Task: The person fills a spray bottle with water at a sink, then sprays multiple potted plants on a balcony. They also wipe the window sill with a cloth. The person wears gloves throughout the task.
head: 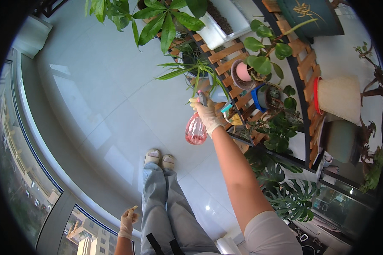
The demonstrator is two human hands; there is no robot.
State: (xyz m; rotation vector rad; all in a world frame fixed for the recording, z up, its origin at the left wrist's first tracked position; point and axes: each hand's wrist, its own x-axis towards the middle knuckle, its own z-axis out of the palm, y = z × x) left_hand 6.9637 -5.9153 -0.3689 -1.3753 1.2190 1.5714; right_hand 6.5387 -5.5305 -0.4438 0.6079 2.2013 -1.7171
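My right hand (pixel 205 110), in a pale thin glove, grips the neck of a pink transparent spray bottle (pixel 196 129) with a grey trigger head. The bottle hangs over the tiled floor, beside the lower shelf of a wooden-slatted plant stand (pixel 226 54). A spider plant (pixel 198 68) reaches its long leaves close to the sprayer head. My left hand (pixel 128 220), gloved too, hangs low near the window side with its fingers partly curled; whether anything is in it cannot be told.
Tiers of the stand hold a white planter (pixel 215 35), a pink pot (pixel 243 71), a blue-rimmed pot (pixel 260 97) and a white pot (pixel 338 97) with a red saucer. A monstera (pixel 293 194) grows beside the stand. A window ledge (pixel 79 188) curves along the left.
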